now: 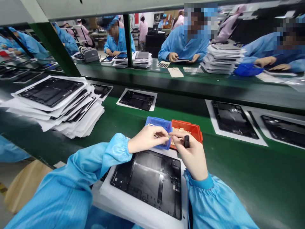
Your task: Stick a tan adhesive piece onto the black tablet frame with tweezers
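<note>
My left hand is closed in a pinch above a blue plastic bin. My right hand meets it at the fingertips, with a small thin yellowish piece between them. A short black-ended tool sticks up from my right hand; the rest of it is hidden. Behind the right hand stands a red bin with small light-coloured pieces in it. Below both hands, a black tablet housing lies inside-up on white sheets.
A tall stack of housings interleaved with white paper stands at the left. More housings on paper, one at the middle and others at the right, lie along the green bench. Co-workers in blue sit opposite, beyond a green post.
</note>
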